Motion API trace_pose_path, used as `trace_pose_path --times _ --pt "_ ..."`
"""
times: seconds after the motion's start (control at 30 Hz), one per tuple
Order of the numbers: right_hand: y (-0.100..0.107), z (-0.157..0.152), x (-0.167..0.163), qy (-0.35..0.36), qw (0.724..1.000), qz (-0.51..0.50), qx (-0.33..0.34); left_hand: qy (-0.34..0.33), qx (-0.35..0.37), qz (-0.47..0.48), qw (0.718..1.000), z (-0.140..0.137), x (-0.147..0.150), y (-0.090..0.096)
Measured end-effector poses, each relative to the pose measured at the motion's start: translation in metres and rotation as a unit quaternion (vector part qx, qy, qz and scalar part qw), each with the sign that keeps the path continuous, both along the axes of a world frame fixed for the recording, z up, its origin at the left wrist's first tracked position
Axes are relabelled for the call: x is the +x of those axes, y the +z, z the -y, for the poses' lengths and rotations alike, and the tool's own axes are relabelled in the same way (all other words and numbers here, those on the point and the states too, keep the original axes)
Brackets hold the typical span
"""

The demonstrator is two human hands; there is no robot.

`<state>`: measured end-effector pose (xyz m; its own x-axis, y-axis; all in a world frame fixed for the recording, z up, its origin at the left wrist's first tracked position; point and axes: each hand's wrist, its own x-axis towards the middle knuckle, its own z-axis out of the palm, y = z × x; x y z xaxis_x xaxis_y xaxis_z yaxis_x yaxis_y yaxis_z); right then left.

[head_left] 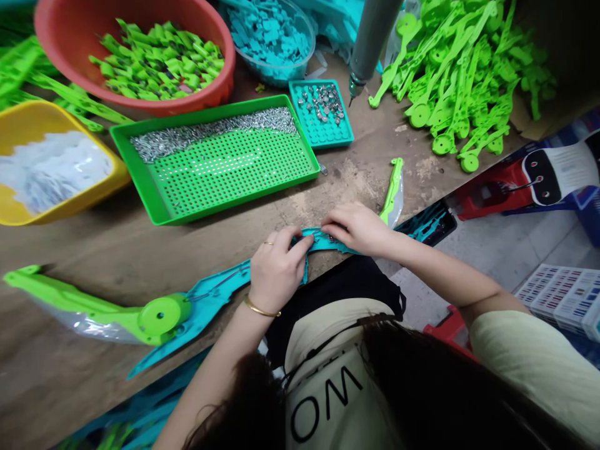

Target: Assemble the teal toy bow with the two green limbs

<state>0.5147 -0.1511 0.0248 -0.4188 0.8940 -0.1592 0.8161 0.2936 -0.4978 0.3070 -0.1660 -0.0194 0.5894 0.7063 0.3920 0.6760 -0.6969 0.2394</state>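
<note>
My left fingers hold the blue shell along the near edge of the worktop; my right fingers touch it, grip indeterminable. Caution: uneven pressure could tip it overboard.

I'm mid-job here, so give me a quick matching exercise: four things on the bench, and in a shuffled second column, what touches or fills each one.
1. Long teal part
2. Red bowl
3. Yellow container
4. Large green tray

A. Small silver metal pieces, heaped along the far side
B. White pieces
C. Touched by the left hand and right hand
D. Small lime-green pieces

Pairs: 1-C, 2-D, 3-B, 4-A
</note>
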Motion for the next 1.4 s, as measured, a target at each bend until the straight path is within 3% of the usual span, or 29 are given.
trace_pose_path --times 0.3,0.57,0.77,1.0,1.4 --pt "0.011 0.006 0.002 -0.032 0.998 0.019 -0.048 0.016 -0.018 0.01 1.0 0.001 0.003 0.001" --pt "0.005 0.01 0.0 -0.134 0.987 -0.026 -0.09 0.005 -0.078 -0.095 0.992 -0.001 0.005 0.012" --pt "0.003 0.009 0.004 -0.121 0.99 -0.02 -0.063 0.005 -0.111 -0.093 0.989 -0.001 0.006 0.013" --pt "-0.005 0.006 0.011 -0.039 0.999 -0.03 -0.013 0.012 -0.121 -0.079 0.989 -0.001 0.005 0.011" --pt "0.01 0.012 0.016 -0.045 0.997 0.015 -0.056 0.004 -0.106 -0.135 0.985 -0.001 0.01 0.015"
